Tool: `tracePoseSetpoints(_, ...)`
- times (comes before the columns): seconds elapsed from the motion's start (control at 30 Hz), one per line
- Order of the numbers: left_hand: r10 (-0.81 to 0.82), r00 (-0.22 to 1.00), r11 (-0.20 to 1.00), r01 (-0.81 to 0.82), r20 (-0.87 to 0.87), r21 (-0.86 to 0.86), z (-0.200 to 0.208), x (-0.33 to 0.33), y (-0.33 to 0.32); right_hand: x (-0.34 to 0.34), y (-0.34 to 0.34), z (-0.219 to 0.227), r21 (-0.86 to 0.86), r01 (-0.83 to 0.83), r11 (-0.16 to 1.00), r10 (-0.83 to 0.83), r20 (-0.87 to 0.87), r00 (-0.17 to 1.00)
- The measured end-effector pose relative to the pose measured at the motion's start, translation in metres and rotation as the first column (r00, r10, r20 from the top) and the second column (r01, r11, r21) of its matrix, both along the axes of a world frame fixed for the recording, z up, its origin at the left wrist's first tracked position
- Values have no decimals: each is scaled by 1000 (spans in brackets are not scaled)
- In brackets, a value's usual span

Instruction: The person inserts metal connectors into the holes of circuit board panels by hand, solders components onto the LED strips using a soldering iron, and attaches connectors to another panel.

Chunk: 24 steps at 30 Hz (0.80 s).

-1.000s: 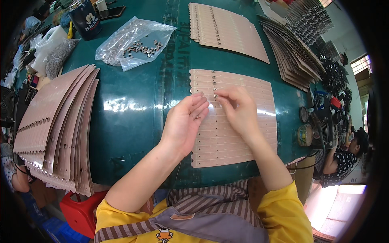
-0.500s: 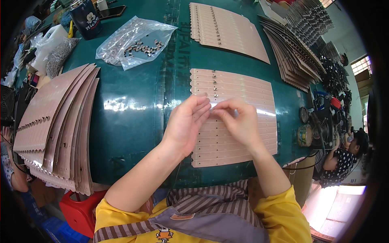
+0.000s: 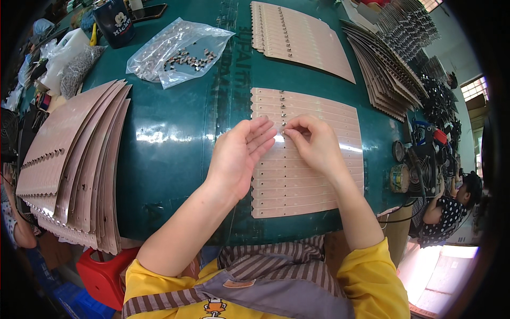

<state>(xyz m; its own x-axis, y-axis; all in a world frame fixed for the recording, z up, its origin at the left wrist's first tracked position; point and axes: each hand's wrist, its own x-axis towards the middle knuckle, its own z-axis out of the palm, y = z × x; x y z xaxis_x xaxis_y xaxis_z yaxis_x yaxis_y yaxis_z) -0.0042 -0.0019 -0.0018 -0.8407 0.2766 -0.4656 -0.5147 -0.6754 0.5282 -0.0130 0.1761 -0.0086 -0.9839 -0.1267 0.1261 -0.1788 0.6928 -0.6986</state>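
In front of me lies a pinkish-tan sheet of joined strips with a scalloped left edge. A column of small holes runs down it, and small metal clips sit along the upper part of that column. My right hand is closed in a pinch at the column, just below the fitted clips, on a small metal clip mostly hidden by the fingertips. Over the sheet's left edge my left hand is held palm inward, fingers stretched out; nothing shows clearly in its palm.
An open plastic bag of small metal clips lies at the far left. Scalloped sheets are stacked at the left, far middle and right. A dark tumbler stands behind the bag. A co-worker sits at the right.
My right hand has moved slightly up and away from the left fingertips to the column of holes. The left hand has opened out a little, its fingers straighter.
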Motion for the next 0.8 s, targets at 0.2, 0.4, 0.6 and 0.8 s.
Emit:
tracePoseSetpoints(0.2, -24, 1000, 999, 24, 12, -34, 2, 0, -1, 3, 3, -10, 12, -18, 1000, 19, -122, 992)
tracePoseSetpoints(0.4, -15, 999, 997, 18, 34, -70, 4, 0, -1, 9, 0, -16, 34, -11, 999, 19, -246, 969)
tracePoseSetpoints(0.6, 12, 998, 995, -5, 67, -102, -1, -2, 0, -1, -4, 19, 133, -87, 987, 102, -114, 988)
tracePoseSetpoints(0.8, 62, 994, 995, -55, 90, -79, -2, -5, -3, -88, -53, 30, 199, -273, 941, 310, -186, 932)
